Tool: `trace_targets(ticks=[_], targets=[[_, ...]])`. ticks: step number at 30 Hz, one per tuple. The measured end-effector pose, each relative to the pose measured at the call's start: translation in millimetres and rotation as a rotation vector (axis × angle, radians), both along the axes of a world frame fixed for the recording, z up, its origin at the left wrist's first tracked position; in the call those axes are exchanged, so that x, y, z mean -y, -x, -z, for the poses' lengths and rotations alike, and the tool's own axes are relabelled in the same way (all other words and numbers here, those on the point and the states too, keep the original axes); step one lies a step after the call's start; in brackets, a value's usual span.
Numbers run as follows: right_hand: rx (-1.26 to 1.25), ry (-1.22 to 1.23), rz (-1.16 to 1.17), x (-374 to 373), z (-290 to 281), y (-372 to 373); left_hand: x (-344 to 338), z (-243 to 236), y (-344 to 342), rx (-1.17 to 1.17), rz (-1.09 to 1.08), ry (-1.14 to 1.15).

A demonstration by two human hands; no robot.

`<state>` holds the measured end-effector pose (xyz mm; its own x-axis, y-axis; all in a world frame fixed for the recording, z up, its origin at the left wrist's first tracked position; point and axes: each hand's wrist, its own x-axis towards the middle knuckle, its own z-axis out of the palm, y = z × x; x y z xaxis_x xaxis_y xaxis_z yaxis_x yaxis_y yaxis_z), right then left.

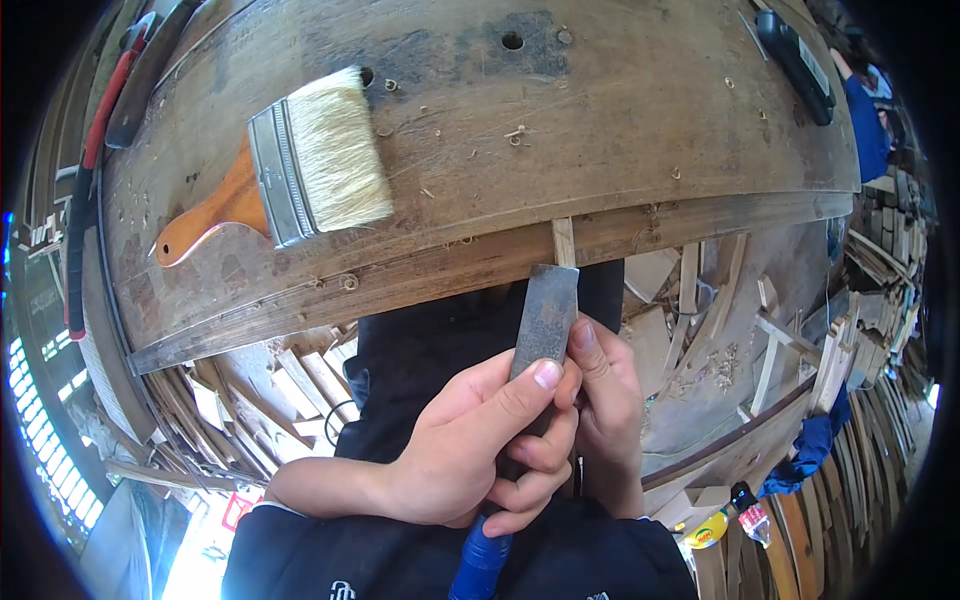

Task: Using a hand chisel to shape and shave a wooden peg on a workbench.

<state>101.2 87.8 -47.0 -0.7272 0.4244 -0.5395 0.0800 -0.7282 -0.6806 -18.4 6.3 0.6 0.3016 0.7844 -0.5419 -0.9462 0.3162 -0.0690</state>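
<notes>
My left hand (480,420) is closed around a chisel (541,315) with a flat, grey, worn steel blade and a blue handle (480,562) pointing down toward my lap. Its thumb presses on the face of the blade. Close on the right, my right hand (612,390) is closed, its thumb along a narrow wooden strip (565,240) that runs behind the blade. The strip's far end rests against the front edge of the workbench (450,190). The blade's square end lies over the strip. Much of the strip and some right-hand fingers are hidden.
A wide paintbrush (335,155) with pale bristles lies on the bench at left. A red-and-black tool (105,120) is at the far left, a black device (797,65) at the back right. Wood offcuts (690,280), a yellow-labelled bottle (712,528) and a person in blue (868,125) are nearby.
</notes>
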Motion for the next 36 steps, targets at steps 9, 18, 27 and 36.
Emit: trace_targets(ticks=[9, 18, 27, 36], targets=[[0.038, 0.035, 0.037, 0, -4, 2, -6, 1, -1, -0.057, -0.002, 0.026], [0.073, 0.035, 0.068, -2, -11, 4, -14, -3, -4, -0.117, -0.011, 0.086], [0.077, 0.0, 0.056, -3, -4, 1, -25, 1, -18, -0.402, -0.1, 0.148], [0.059, -0.089, -0.007, -7, 2, -6, -22, 8, -20, -0.45, -0.078, 0.082]])
